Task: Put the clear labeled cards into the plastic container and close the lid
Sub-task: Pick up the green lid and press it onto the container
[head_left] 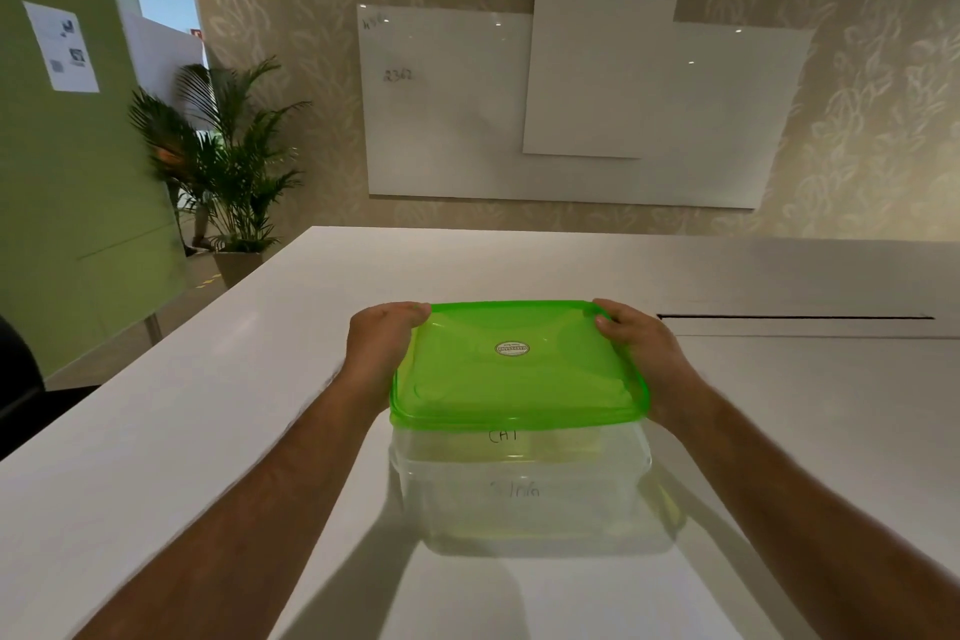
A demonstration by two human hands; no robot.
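A clear plastic container (524,499) stands on the white table in front of me, with a green lid (514,369) lying on top of it. My left hand (382,348) grips the lid's far left corner and side. My right hand (641,351) grips its far right corner, thumb on top. Through the clear front wall I make out handwritten labels on clear cards (511,463) inside; one reads "CAT". How many cards there are is unclear.
The white table (208,405) stretches wide around the container. A dark cable slot (795,316) runs along the table at the right. Whiteboards (571,109) hang on the far wall, and a potted palm (228,161) stands past the table's left corner.
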